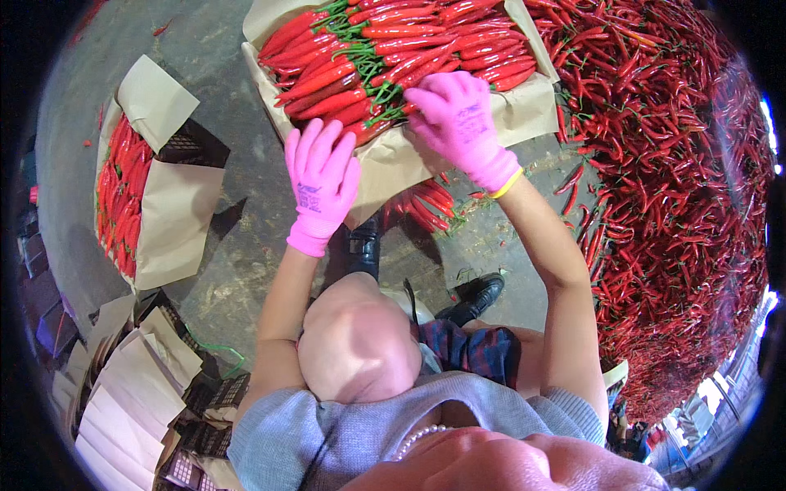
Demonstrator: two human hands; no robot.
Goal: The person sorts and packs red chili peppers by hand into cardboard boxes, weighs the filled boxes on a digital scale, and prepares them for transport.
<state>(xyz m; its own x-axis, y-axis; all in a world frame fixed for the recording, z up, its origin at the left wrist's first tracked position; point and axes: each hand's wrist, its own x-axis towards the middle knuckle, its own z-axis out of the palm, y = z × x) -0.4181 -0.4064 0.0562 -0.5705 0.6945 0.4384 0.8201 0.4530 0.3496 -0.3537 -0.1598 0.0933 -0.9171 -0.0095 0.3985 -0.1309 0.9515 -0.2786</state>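
Observation:
Rows of glossy red chili peppers fill a paper-lined box in front of me, green stems meeting along the middle. Both hands wear pink gloves. At the box's near left corner my left hand is open, its outstretched fingers touching the ends of the nearest peppers. My right hand reaches over the near edge with bent fingers, closed on a red pepper beside the green stems. Its fingertips are partly hidden among the peppers.
A large heap of loose red peppers spreads along the right. Another paper-lined crate of peppers stands at the left. Folded paper sheets lie over dark crates at lower left. A few peppers lie on the concrete floor below the box.

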